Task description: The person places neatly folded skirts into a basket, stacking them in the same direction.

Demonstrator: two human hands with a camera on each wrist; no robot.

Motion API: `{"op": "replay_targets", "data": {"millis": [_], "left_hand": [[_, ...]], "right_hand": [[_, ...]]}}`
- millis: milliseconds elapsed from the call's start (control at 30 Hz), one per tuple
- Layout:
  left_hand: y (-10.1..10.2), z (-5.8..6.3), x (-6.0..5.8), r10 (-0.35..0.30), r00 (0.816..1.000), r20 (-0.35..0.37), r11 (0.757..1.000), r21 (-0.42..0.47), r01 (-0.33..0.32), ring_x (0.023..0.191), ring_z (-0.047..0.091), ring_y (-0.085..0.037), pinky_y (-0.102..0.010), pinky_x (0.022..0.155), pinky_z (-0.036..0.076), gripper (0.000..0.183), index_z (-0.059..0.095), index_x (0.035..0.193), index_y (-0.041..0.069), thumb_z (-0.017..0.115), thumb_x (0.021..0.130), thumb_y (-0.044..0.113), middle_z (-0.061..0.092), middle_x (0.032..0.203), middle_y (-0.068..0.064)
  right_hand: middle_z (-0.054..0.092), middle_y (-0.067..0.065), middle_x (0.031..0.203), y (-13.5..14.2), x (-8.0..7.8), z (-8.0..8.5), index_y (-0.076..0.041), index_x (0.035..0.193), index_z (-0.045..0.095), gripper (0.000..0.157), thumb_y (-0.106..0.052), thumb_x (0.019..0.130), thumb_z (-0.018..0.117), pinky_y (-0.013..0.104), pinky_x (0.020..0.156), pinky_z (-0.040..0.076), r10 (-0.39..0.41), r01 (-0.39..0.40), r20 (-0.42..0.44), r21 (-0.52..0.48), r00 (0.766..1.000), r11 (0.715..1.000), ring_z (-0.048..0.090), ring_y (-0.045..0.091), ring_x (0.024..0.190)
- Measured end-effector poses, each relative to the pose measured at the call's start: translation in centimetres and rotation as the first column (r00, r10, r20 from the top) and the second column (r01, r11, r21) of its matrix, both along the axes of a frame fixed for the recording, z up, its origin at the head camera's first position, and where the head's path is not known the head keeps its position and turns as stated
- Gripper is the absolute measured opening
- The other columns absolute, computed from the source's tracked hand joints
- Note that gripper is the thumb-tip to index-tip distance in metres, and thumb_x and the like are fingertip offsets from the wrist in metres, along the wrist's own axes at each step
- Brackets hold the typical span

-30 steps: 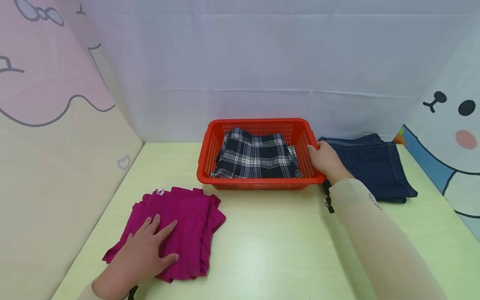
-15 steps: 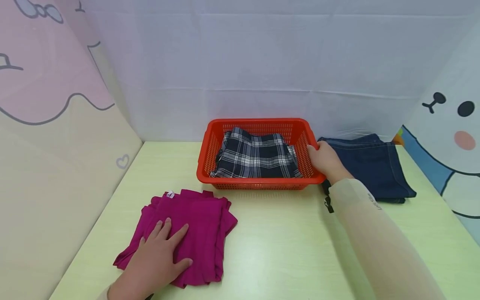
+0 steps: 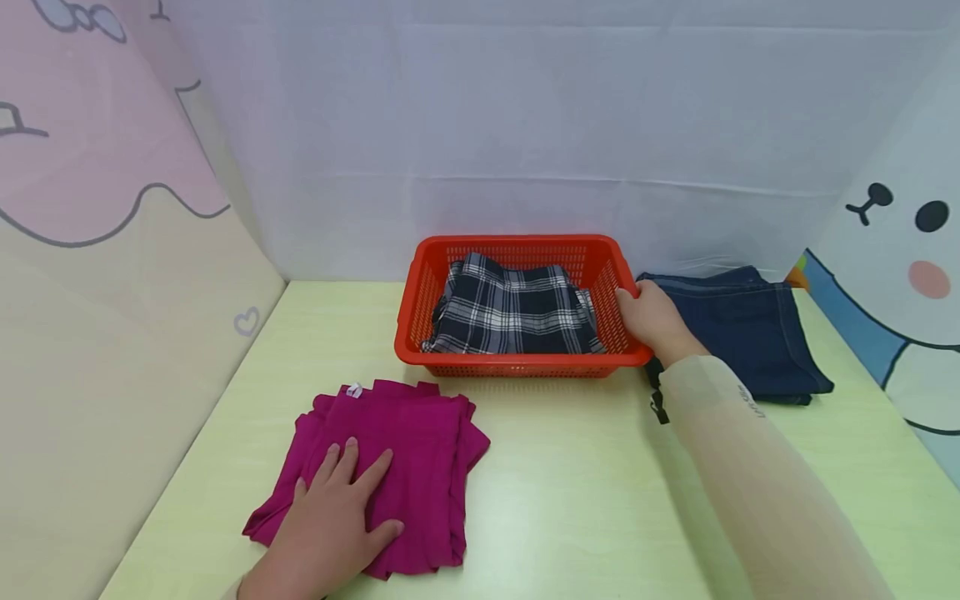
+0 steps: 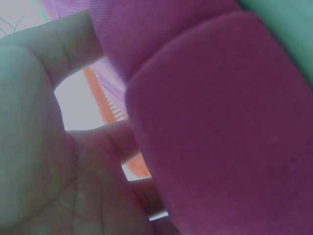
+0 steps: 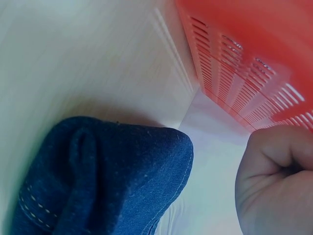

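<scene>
In the head view my left hand (image 3: 330, 521) lies with spread, straight fingers on a folded magenta garment (image 3: 423, 467) at the front left of the table. The garment has a small white tag at its far edge. Close up in the left wrist view, magenta cloth (image 4: 220, 127) lies against that hand's fingers. My right hand (image 3: 656, 321) grips the right rim of a red plastic basket (image 3: 517, 361). Inside the basket is folded black-and-white plaid cloth (image 3: 510, 312). In the right wrist view the curled right hand (image 5: 279, 176) is at the basket's slotted wall (image 5: 234, 63).
Folded dark blue jeans (image 3: 742, 342) lie right of the basket, partly behind my right wrist. The pale wooden table (image 3: 555, 475) meets a white sheet (image 3: 525, 108) at the back. Printed panels stand at the left and right sides.
My left hand and the magenta garment have slid together to the right and slightly toward me. The right hand, the basket and the jeans have stayed in place.
</scene>
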State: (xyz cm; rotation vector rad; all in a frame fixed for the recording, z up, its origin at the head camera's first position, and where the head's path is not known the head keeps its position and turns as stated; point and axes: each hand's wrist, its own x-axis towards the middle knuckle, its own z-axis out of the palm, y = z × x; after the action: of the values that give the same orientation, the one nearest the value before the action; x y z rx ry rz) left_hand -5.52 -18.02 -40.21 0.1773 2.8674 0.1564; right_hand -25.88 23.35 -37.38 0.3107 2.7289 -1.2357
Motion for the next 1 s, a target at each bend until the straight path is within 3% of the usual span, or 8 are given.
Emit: {"op": "replay_targets", "data": {"millis": [533, 1000], "left_hand": [[3.2, 0.5, -0.4, -0.048, 0.995, 0.086, 0.999, 0.001, 0.048, 0.134, 0.017, -0.047, -0.073, 0.092, 0.023, 0.095, 0.040, 0.143, 0.028, 0.072, 0.062, 0.065, 0.029, 0.147, -0.020], [6.2, 0.1, -0.5, -0.124, 0.990, 0.060, 0.992, 0.004, 0.124, 0.135, 0.018, -0.045, -0.074, 0.091, 0.025, 0.090, 0.040, 0.143, 0.027, 0.070, 0.067, 0.064, 0.028, 0.147, -0.020]], "right_hand": [[0.052, 0.023, 0.107, -0.2, -0.1, 0.2, 0.002, 0.130, 0.033, 0.054, -0.042, 0.100, 0.037, 0.038, 0.060, 0.056, -0.001, 0.001, 0.008, -0.009, 1.000, 1.000, 0.062, 0.034, 0.084], [0.053, 0.023, 0.106, 0.0, 0.0, 0.3, 0.002, 0.128, 0.034, 0.050, -0.040, 0.100, 0.037, 0.036, 0.058, 0.056, 0.004, -0.004, 0.005, -0.002, 1.000, 1.000, 0.062, 0.033, 0.082]]}}
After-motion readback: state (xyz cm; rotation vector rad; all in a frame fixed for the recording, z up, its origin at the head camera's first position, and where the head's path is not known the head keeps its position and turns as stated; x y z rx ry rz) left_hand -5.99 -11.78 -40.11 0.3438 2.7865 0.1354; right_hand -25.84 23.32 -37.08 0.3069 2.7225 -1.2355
